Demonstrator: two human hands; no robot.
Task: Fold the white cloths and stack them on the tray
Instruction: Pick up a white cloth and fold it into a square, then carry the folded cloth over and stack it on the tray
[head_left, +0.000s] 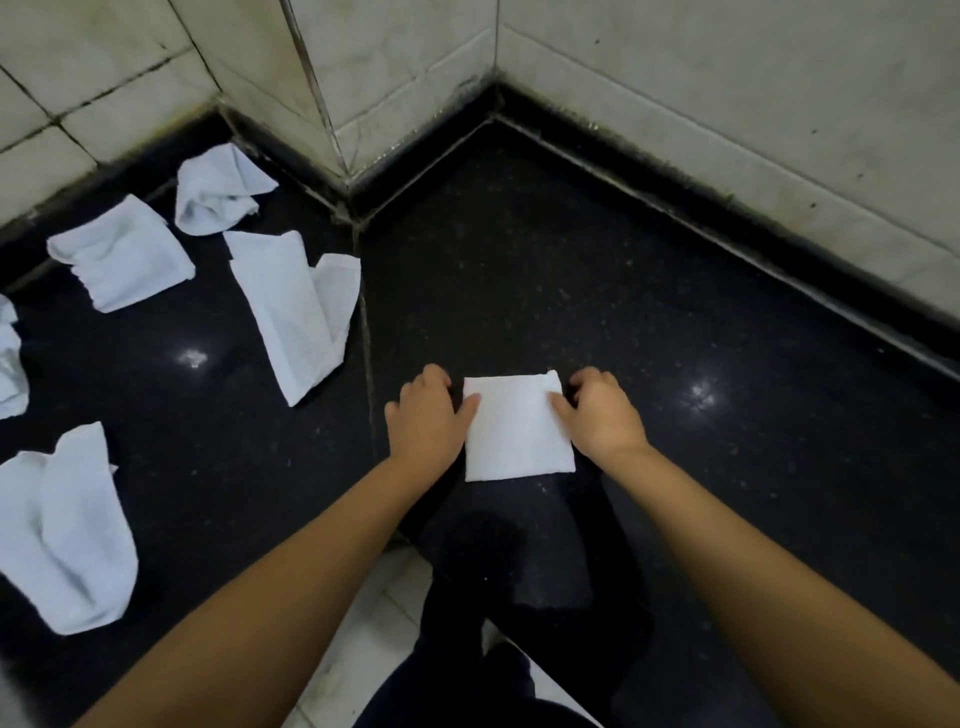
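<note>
A small white cloth folded into a neat square lies flat on the polished black speckled stone surface, near its front edge and roughly in the middle of the view. Its edges are straight, its corners are aligned, and its top face is smooth with a fine woven texture. A short thread end projects at its far right corner.

The left hand rests palm down at the cloth's left edge. Its thumb lies on the cloth's upper left area; the fingers are curled down onto the stone just beside the cloth. The right hand rests palm down at the right edge, thumb on the upper right area, fingers curled down beside the far right corner. Neither hand grips the cloth; both press on it from the sides with thumbs on top.

Unfolded white cloths lie on the same surface to the left, well apart from the folded one:
- a long, loosely doubled cloth, nearest the hands;
- a crumpled cloth close to the wall;
- a rumpled, roughly rectangular cloth;
- a creased cloth at lower left;
- a cloth partly cut off at the left border.

Pale tiled walls with dark grout enclose the surface at the rear, forming a corner.
</note>
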